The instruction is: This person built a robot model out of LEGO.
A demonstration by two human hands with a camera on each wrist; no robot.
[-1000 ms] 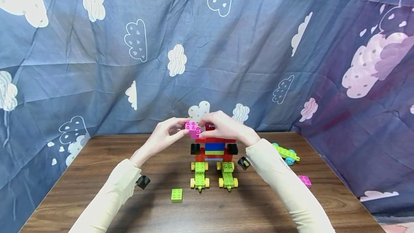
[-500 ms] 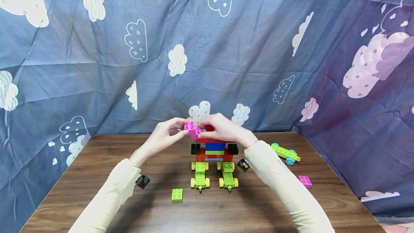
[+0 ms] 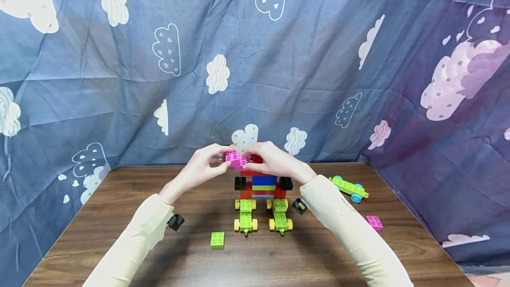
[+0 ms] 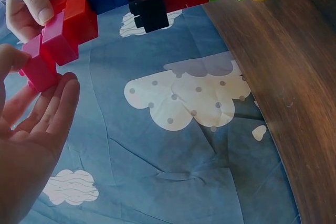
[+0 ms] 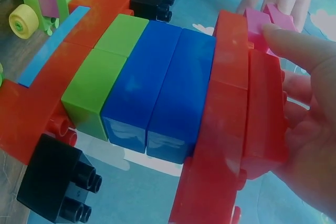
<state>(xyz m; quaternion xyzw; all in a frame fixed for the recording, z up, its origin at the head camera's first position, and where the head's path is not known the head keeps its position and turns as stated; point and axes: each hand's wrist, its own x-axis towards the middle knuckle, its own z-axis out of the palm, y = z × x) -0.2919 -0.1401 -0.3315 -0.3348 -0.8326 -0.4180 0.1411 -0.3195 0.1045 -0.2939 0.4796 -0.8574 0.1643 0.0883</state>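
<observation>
Hands meet at the top of a toy-brick model standing at the middle of a brown wooden table [image 3: 358,260], with a blue cloud-print cloth [image 3: 303,56] hung behind and at the sides. The left hand [image 3: 201,169] pinches a pink brick [image 3: 235,159] between thumb and fingertips, holding it against the model's upper left corner; the left wrist view shows the thumb on one side and the fingers loosely extended under it. The right hand [image 3: 272,158] wraps over the model's red top bricks [image 5: 252,114] from the 3 o'clock side, its thumb pressed against the pink brick — a firm hold that steadies the whole build.

The brick model [image 3: 264,185] has red, blue and green layers, black bricks jutting out at each side, and two green wheeled bases [image 3: 263,218] with yellow wheels beneath it. On the table, a loose green brick [image 3: 217,240] lies at about 7 o'clock from the model, a spare green wheeled piece with blue wheels [image 3: 349,187] at 3 o'clock, and a small pink brick [image 3: 375,222] at 4 o'clock.

Risk, as a judgement: the pink brick looks tilted rather than squarely seated, so pressing down could skew it or pop it free — and because the model rests on wheels, a sideways push could roll or topple it unless the right hand holds firm.
</observation>
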